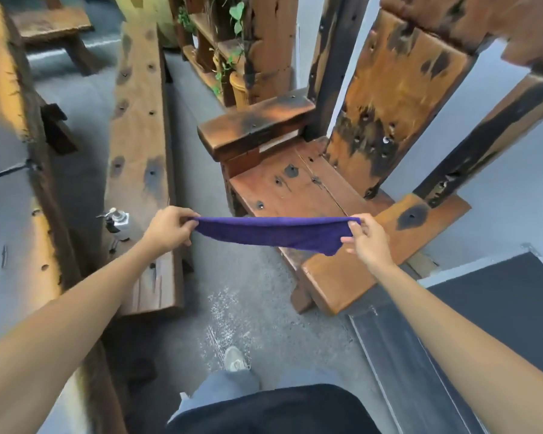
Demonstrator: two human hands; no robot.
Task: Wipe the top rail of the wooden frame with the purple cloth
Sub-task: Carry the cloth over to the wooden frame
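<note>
While the purple terry cloth (276, 231) hangs stretched in mid-air, nothing has been wiped yet: the left hand (166, 228) pinches one end between thumb and curled fingers, the right hand (367, 238) pinches the other end the same way, and the cloth sags slightly between them, above the seat of the heavy, dark-stained reclaimed-wood chair (295, 186) and touching no wood at all. The top rail of the wooden frame (483, 23) sits high at the upper right, well apart from the cloth, its far end blurred. By my reading this is only the preparation: the cloth is held ready, and the whole rail is left to do. A grey pump bottle (117, 219) stands on the long plank bench (138, 151) at the left
</note>
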